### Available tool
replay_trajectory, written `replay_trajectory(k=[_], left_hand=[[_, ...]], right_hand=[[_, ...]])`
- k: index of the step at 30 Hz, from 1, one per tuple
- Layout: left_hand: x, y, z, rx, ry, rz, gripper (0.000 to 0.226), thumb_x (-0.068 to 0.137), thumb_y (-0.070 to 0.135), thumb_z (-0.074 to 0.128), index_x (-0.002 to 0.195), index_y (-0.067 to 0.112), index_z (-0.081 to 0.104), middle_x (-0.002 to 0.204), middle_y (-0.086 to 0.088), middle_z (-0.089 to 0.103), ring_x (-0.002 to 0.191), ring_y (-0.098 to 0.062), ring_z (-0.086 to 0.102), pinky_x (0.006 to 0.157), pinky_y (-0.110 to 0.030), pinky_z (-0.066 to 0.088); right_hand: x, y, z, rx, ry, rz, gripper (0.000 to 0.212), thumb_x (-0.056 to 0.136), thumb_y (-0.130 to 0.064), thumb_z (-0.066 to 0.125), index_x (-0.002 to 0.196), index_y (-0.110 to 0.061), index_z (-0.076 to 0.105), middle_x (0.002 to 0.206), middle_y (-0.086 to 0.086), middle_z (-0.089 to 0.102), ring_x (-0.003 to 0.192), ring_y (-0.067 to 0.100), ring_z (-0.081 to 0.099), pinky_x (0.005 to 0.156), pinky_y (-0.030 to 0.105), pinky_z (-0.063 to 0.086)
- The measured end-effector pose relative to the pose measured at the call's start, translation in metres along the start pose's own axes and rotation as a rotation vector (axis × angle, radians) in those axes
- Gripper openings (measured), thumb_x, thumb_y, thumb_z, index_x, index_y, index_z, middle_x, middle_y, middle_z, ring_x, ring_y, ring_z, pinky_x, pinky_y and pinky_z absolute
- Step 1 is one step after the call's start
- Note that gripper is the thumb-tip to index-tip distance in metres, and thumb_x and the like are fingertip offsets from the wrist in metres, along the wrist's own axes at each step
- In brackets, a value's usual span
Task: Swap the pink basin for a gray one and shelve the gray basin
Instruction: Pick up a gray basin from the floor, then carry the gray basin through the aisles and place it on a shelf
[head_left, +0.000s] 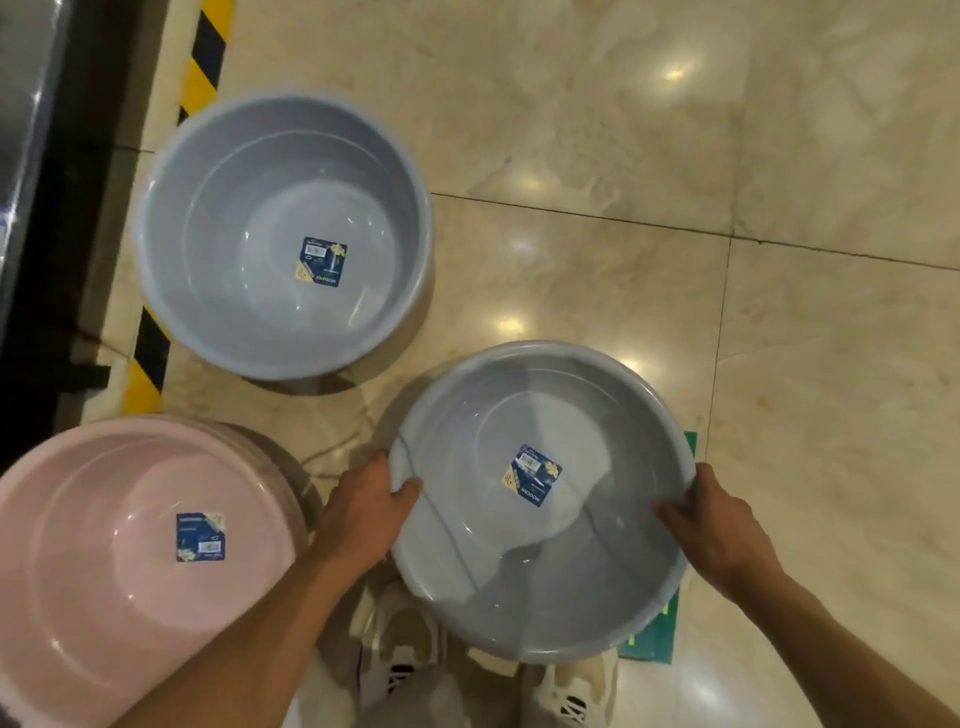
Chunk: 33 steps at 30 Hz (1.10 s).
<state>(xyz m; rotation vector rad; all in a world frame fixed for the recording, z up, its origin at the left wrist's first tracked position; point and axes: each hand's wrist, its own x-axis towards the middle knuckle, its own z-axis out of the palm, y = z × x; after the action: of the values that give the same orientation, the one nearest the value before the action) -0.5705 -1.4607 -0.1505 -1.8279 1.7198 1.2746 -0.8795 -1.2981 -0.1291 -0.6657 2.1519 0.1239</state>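
Observation:
I hold a round gray basin with a blue label in its bottom above the floor, over my feet. My left hand grips its left rim with the thumb inside. On the opposite rim my right hand grips the same way. A stack of pink basins, also labelled, stands on the floor at the lower left, beside my left forearm. A second stack of gray basins stands on the floor at the upper left.
The floor is glossy beige marble tile. A yellow-and-black hazard stripe runs along the left, beside a dark shelf base. A green floor marker lies under the held basin. My white shoes show at the bottom.

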Motion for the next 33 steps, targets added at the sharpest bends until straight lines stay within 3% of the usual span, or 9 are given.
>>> replay_trajectory(k=[2, 6, 8, 11, 17, 22, 25, 28, 33], left_hand=[[-0.010, 0.003, -0.011, -0.011, 0.026, 0.001, 0.030, 0.095, 0.044, 0.058, 0.111, 0.018, 0.061, 0.101, -0.007, 0.068, 0.090, -0.027, 0.066, 0.082, -0.043, 0.057], [-0.037, 0.020, -0.056, -0.128, 0.057, 0.023, 0.025, 0.094, 0.037, 0.063, 0.108, 0.016, 0.062, 0.097, -0.006, 0.070, 0.087, -0.025, 0.068, 0.078, -0.041, 0.059], [-0.052, 0.032, -0.088, -0.172, 0.080, 0.024, 0.030, 0.093, 0.035, 0.066, 0.113, 0.012, 0.064, 0.100, -0.010, 0.071, 0.089, -0.029, 0.069, 0.080, -0.043, 0.059], [-0.075, 0.050, -0.143, -0.196, 0.132, 0.019, 0.036, 0.093, 0.035, 0.067, 0.118, 0.010, 0.063, 0.099, -0.013, 0.070, 0.089, -0.033, 0.067, 0.079, -0.037, 0.055], [-0.086, 0.062, -0.257, -0.236, 0.262, 0.015, 0.026, 0.092, 0.031, 0.068, 0.114, 0.017, 0.065, 0.097, -0.006, 0.070, 0.091, -0.031, 0.068, 0.074, -0.037, 0.053], [-0.051, 0.057, -0.304, -0.251, 0.330, -0.134, 0.037, 0.090, 0.036, 0.067, 0.123, 0.019, 0.063, 0.104, -0.017, 0.073, 0.095, -0.039, 0.068, 0.084, -0.048, 0.056], [-0.027, 0.050, -0.311, -0.300, 0.340, -0.223, 0.034, 0.090, 0.040, 0.066, 0.115, 0.017, 0.064, 0.099, -0.021, 0.070, 0.088, -0.042, 0.069, 0.076, -0.052, 0.060], [-0.005, 0.038, -0.310, -0.317, 0.342, -0.259, 0.032, 0.090, 0.039, 0.068, 0.108, 0.013, 0.065, 0.093, -0.022, 0.070, 0.082, -0.042, 0.070, 0.072, -0.055, 0.060], [0.040, 0.016, -0.304, -0.314, 0.350, -0.288, 0.037, 0.092, 0.036, 0.067, 0.119, 0.011, 0.064, 0.100, -0.014, 0.071, 0.090, -0.033, 0.066, 0.085, -0.045, 0.055]], right_hand=[[-0.012, -0.010, -0.015, -0.006, 0.015, -0.023, 0.042, 0.096, -0.040, 0.057, 0.127, -0.015, 0.044, 0.100, -0.001, 0.055, 0.069, 0.016, 0.053, 0.057, 0.025, 0.044], [-0.039, -0.045, -0.070, -0.075, 0.072, -0.082, 0.032, 0.095, -0.040, 0.059, 0.114, -0.019, 0.046, 0.091, 0.002, 0.058, 0.059, 0.008, 0.045, 0.047, 0.022, 0.031], [-0.053, -0.072, -0.103, -0.098, 0.085, -0.105, 0.029, 0.094, -0.039, 0.060, 0.110, -0.020, 0.046, 0.092, 0.004, 0.061, 0.062, 0.016, 0.050, 0.049, 0.028, 0.037], [-0.073, -0.122, -0.152, -0.124, 0.101, -0.127, 0.030, 0.090, -0.038, 0.061, 0.112, -0.021, 0.049, 0.095, 0.007, 0.065, 0.077, 0.031, 0.059, 0.063, 0.038, 0.049], [-0.080, -0.239, -0.212, -0.176, 0.118, -0.285, 0.025, 0.091, -0.037, 0.059, 0.106, -0.022, 0.045, 0.090, 0.005, 0.060, 0.074, 0.029, 0.051, 0.060, 0.035, 0.037], [-0.039, -0.319, -0.218, -0.251, 0.115, -0.436, 0.026, 0.092, -0.039, 0.055, 0.105, -0.019, 0.045, 0.084, 0.002, 0.057, 0.070, 0.025, 0.052, 0.055, 0.034, 0.039], [-0.002, -0.356, -0.210, -0.278, 0.110, -0.515, 0.026, 0.092, -0.038, 0.055, 0.105, -0.018, 0.044, 0.082, 0.002, 0.054, 0.068, 0.025, 0.050, 0.053, 0.033, 0.039], [0.032, -0.382, -0.197, -0.316, 0.087, -0.551, 0.034, 0.091, -0.038, 0.055, 0.117, -0.017, 0.046, 0.091, 0.008, 0.062, 0.071, 0.026, 0.048, 0.055, 0.034, 0.036], [0.077, -0.414, -0.168, -0.371, 0.069, -0.580, 0.047, 0.091, -0.040, 0.053, 0.133, -0.021, 0.044, 0.105, 0.007, 0.065, 0.086, 0.029, 0.056, 0.062, 0.034, 0.040]])
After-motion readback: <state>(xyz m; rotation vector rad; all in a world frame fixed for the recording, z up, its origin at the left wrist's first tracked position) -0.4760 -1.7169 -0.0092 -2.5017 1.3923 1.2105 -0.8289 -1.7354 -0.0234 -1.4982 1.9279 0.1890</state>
